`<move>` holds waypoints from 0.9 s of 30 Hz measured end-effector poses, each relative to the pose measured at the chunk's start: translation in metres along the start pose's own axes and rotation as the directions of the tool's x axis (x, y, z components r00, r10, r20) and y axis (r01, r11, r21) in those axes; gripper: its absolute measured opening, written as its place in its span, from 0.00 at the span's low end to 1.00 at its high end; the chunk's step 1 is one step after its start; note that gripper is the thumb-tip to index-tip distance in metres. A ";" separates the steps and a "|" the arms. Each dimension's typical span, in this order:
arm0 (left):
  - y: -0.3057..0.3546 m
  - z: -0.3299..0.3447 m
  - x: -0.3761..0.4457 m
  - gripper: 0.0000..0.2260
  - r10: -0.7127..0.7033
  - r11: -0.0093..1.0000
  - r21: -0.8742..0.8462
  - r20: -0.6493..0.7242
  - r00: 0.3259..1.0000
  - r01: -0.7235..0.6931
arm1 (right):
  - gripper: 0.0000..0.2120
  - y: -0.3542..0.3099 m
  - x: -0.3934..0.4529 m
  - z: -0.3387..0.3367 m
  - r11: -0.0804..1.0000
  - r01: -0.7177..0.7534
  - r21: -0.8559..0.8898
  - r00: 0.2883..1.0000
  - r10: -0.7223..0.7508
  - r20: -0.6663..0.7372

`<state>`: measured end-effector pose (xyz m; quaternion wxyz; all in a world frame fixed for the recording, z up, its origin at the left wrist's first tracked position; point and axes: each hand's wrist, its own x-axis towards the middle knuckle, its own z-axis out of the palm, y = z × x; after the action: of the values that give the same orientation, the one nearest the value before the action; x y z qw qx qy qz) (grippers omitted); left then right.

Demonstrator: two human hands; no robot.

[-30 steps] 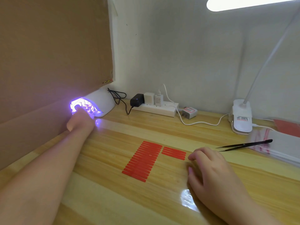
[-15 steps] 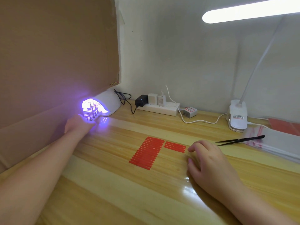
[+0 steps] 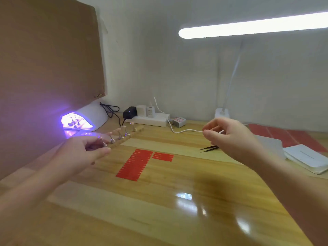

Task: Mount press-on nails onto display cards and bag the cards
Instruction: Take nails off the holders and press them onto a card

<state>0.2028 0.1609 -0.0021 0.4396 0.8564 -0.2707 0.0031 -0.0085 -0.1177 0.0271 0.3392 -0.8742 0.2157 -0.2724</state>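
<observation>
A glossy wooden desk (image 3: pixel 159 210) against a grey wall: the left hand (image 3: pixel 79 155) grips a wooden strip (image 3: pixel 127 136) carrying perhaps five nails at far left; the right hand (image 3: pixel 229 137) hovers, fingers loosely curled, empty.

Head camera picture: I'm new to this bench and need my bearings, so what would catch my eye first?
The nail lamp glowing violet at the far left, under the cardboard sheet. In front of it the left hand grips a wooden strip lined with little nail stands. Red sticker strips lie mid-table, and the raised right hand is near black tweezers.
</observation>
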 end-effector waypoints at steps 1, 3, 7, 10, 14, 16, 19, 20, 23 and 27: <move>0.018 0.012 -0.002 0.07 0.054 0.998 -0.023 0.050 0.997 -0.053 | 0.02 0.003 -0.004 -0.006 0.999 -0.018 -0.038 0.999 0.020 0.044; 0.050 0.039 -0.005 0.08 0.162 0.987 -0.043 0.132 0.978 -0.158 | 0.11 0.017 -0.018 -0.018 0.996 -0.046 -0.077 0.995 0.052 0.083; 0.100 0.101 -0.010 0.05 0.344 0.938 -0.064 0.290 0.893 -0.340 | 0.27 0.051 -0.049 -0.042 0.993 -0.103 -0.049 0.990 0.107 0.089; 0.124 0.146 -0.011 0.06 0.409 0.902 -0.028 0.382 0.829 -0.432 | 0.26 0.076 -0.061 -0.054 0.988 -0.150 0.019 0.989 0.150 -0.008; 0.135 0.193 -0.006 0.09 0.408 0.892 0.001 0.431 0.805 -0.453 | 0.20 0.108 -0.068 -0.060 0.978 -0.210 -0.013 0.969 0.207 -0.135; 0.131 0.207 -0.002 0.09 0.388 0.895 0.030 0.437 0.811 -0.444 | 0.16 0.123 -0.070 -0.062 0.964 -0.229 -0.135 0.960 0.201 -0.193; 0.119 0.216 0.001 0.10 0.359 0.894 0.095 0.434 0.826 -0.438 | 0.14 0.143 -0.069 -0.072 0.840 -0.252 -0.481 0.954 0.130 -0.271; 0.116 0.218 0.003 0.09 0.351 0.895 0.107 0.429 0.832 -0.433 | 0.14 0.149 -0.067 -0.078 0.764 -0.286 -0.579 0.944 0.121 -0.306; 0.110 0.219 0.005 0.08 0.338 0.902 0.121 0.400 0.852 -0.414 | 0.20 0.167 -0.063 -0.090 0.593 -0.414 -0.691 0.909 0.235 -0.343; 0.109 0.224 0.001 0.09 0.376 0.882 0.157 0.331 0.866 -0.443 | 0.24 0.181 -0.060 -0.087 0.575 -0.411 -0.707 0.906 0.345 -0.246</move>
<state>0.1013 -0.0594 -0.0573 0.2828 0.8144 -0.5067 0.0020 -0.1432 -0.2473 -0.0672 -0.0071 -0.8566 0.5026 -0.1168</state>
